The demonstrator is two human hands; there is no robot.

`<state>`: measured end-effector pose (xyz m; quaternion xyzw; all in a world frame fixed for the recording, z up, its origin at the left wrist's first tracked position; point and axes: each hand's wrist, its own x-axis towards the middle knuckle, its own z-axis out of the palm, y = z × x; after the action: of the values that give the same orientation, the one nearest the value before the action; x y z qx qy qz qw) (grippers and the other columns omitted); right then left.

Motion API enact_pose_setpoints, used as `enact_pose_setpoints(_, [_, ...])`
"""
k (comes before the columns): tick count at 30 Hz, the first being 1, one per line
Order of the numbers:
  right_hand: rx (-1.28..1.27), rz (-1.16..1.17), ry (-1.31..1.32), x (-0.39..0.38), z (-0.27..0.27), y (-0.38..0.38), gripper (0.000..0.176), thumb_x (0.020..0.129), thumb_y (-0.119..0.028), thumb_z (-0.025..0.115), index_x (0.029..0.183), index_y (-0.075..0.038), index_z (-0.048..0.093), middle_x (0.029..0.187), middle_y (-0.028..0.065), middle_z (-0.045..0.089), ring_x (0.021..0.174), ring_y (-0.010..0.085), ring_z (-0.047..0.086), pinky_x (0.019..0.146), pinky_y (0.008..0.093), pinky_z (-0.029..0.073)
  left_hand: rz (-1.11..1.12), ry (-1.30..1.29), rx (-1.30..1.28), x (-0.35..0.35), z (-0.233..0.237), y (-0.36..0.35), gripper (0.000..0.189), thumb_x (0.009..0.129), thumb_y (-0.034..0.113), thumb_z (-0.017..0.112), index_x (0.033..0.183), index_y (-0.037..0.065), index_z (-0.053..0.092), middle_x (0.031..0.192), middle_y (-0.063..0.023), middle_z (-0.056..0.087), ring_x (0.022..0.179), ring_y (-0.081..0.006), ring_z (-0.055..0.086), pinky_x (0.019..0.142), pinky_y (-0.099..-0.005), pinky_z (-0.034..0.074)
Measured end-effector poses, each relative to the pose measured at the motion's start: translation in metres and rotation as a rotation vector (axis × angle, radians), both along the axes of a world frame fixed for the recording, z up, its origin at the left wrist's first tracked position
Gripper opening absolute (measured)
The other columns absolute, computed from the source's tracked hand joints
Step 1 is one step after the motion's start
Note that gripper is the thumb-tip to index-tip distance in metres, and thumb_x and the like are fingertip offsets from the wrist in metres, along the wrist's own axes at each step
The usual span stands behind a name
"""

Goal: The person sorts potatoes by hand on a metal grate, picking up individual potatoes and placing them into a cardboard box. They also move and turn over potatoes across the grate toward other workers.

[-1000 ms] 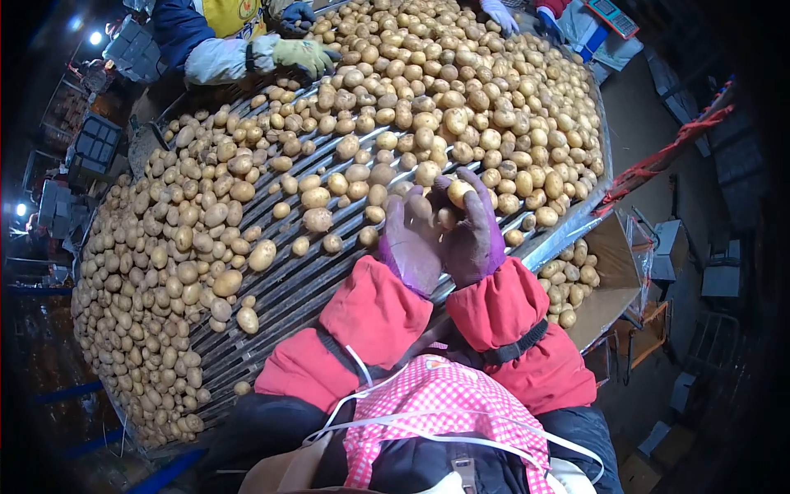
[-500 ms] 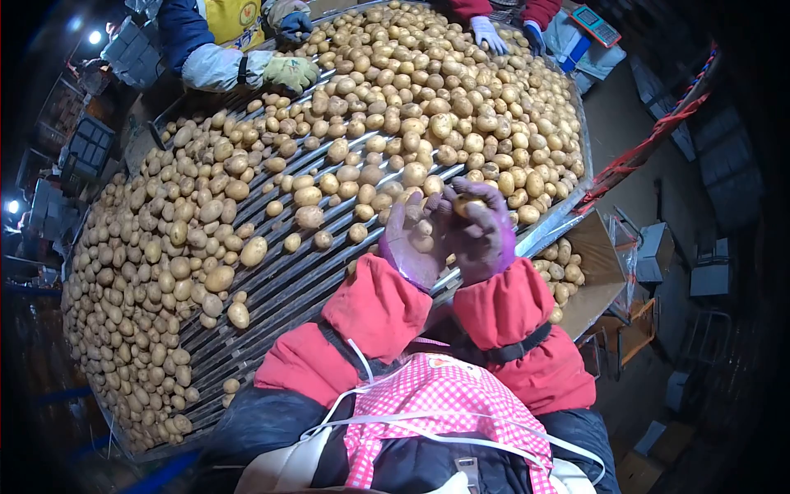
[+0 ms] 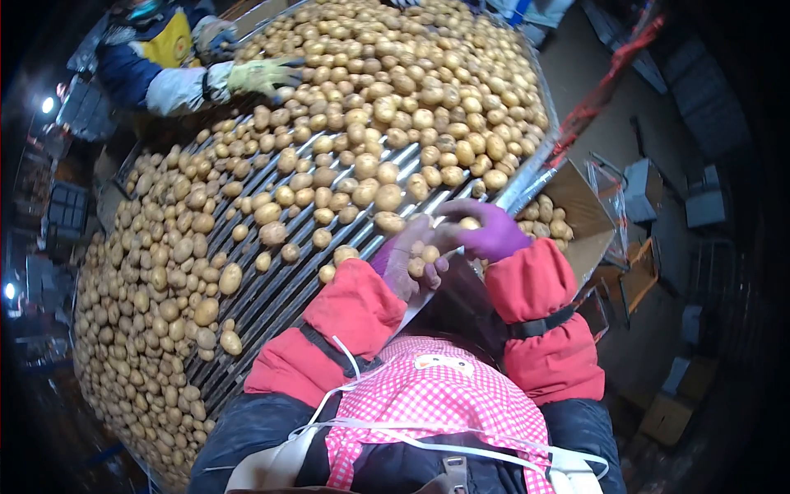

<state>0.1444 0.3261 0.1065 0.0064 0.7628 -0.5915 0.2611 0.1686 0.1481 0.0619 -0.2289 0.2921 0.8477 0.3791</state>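
Since the earlier frame, our right hand has turned sideways, its fingers now pointing left, and our left hand shows more of the small potatoes it cups. From the left, we see a broad heap of tan potatoes covering that side of a slatted metal table. At upper left, a co-worker in a yellow apron reaches over the far edge, one pale-green glove spread on the potatoes there. Toward the middle, loose potatoes lie scattered on the slats, and a thicker pile stretches across the far side. Near the table's near edge, our left hand, in a dirty purple glove, is curled palm up around several small potatoes. Just to its right, our right hand, also gloved in purple, bends its fingers over one potato, its fingertips close to the left hand; we cannot tell whether they touch. Below both hands is our pink checked apron. Right of the metal rim, more potatoes lie in a cardboard box, and above it slants a bar with red wrapping. Farther right, a white box stands on the floor.
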Motion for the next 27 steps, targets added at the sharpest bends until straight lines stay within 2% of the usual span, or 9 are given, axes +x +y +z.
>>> enact_pose_setpoints(3, [-0.665,-0.488,-0.093,0.042,-0.023,0.066,0.036,0.086,-0.020,0.064,0.118,-0.003,0.057,0.086,0.0071,0.066,0.057,0.0129,0.053,0.049,0.0269,0.043,-0.069,0.072,0.238,-0.005,-0.006,0.024,0.061,0.095,0.060,0.038,0.133,0.013,0.048,0.121,-0.0139,0.061,0.078,-0.0180,0.062,0.057,-0.0222,0.053])
enact_pose_setpoints(5, [-1.020,-0.612,-0.101,0.091,-0.057,0.120,0.053,0.089,-0.041,0.062,0.132,-0.014,0.049,0.122,0.0193,0.060,0.074,0.0200,0.058,0.053,0.0277,0.045,-0.138,0.025,0.350,-0.012,-0.007,0.040,0.060,0.097,0.054,0.036,0.138,0.012,0.046,0.129,-0.0159,0.057,0.091,-0.0244,0.062,0.073,-0.0339,0.051])
enact_pose_setpoints(8, [-1.136,-0.820,0.183,0.169,-0.080,0.153,0.045,0.090,-0.030,0.064,0.130,-0.017,0.050,0.108,0.0154,0.061,0.068,0.0183,0.054,0.050,0.0282,0.042,-0.210,-0.030,0.511,-0.013,-0.016,0.071,0.058,0.097,0.048,0.039,0.142,0.011,0.042,0.139,-0.0178,0.051,0.103,-0.0309,0.061,0.087,-0.0451,0.050])
enact_pose_setpoints(12, [-1.038,-1.051,0.297,0.286,-0.102,0.197,0.029,0.096,-0.022,0.054,0.123,-0.011,0.051,0.110,0.0174,0.060,0.062,0.0145,0.054,0.046,0.0240,0.041,-0.282,0.084,0.218,-0.002,-0.026,0.115,0.043,0.098,0.033,0.043,0.132,0.007,0.050,0.129,-0.0174,0.057,0.084,-0.0251,0.065,0.071,-0.0393,0.055])
enact_pose_setpoints(14, [-1.089,-1.315,0.202,0.367,-0.131,0.217,0.030,0.094,-0.023,0.055,0.122,-0.013,0.050,0.107,0.0126,0.059,0.057,0.0112,0.046,0.043,0.0247,0.037,-0.410,-0.091,0.526,-0.005,-0.052,0.127,0.033,0.099,0.029,0.042,0.121,0.007,0.056,0.108,-0.0105,0.064,0.060,-0.0142,0.060,0.046,-0.0264,0.047])
enact_pose_setpoints(16, [-1.096,-1.518,0.101,0.455,-0.163,0.224,0.033,0.095,-0.028,0.054,0.125,-0.014,0.050,0.113,0.0122,0.059,0.065,0.0146,0.054,0.050,0.0275,0.045,-0.486,-0.009,0.360,0.003,-0.054,0.147,0.030,0.101,0.030,0.041,0.113,0.008,0.058,0.088,-0.0030,0.063,0.045,-0.0071,0.047,0.035,-0.0192,0.032])
enact_pose_setpoints(19, [-1.083,-1.843,-0.088,0.552,-0.203,0.218,0.035,0.097,-0.031,0.052,0.127,-0.013,0.050,0.117,0.0120,0.059,0.074,0.0175,0.059,0.058,0.0304,0.050,-0.548,-0.167,0.379,0.010,-0.056,0.166,0.033,0.101,0.036,0.041,0.113,0.011,0.059,0.085,-0.0026,0.061,0.054,-0.0104,0.054,0.042,-0.0227,0.041])
enact_pose_setpoints(23, [-0.704,-2.284,-0.263,0.617,-0.245,0.206,0.036,0.097,-0.033,0.051,0.128,-0.013,0.050,0.119,0.0118,0.059,0.082,0.0200,0.061,0.066,0.0333,0.052,-0.516,-0.153,0.241,0.023,-0.036,0.190,0.041,0.097,0.042,0.046,0.122,0.013,0.059,0.126,-0.0135,0.060,0.077,-0.0211,0.062,0.058,-0.0296,0.053])
enact_pose_setpoints(27, [-0.300,-2.326,-0.232,0.608,-0.282,0.230,0.038,0.098,-0.035,0.049,0.129,-0.012,0.050,0.121,0.0117,0.059,0.091,0.0226,0.063,0.074,0.0362,0.054,-0.456,-0.199,0.232,0.027,-0.034,0.209,0.037,0.097,0.040,0.047,0.119,0.013,0.061,0.119,-0.0128,0.064,0.077,-0.0204,0.062,0.056,-0.0272,0.053])
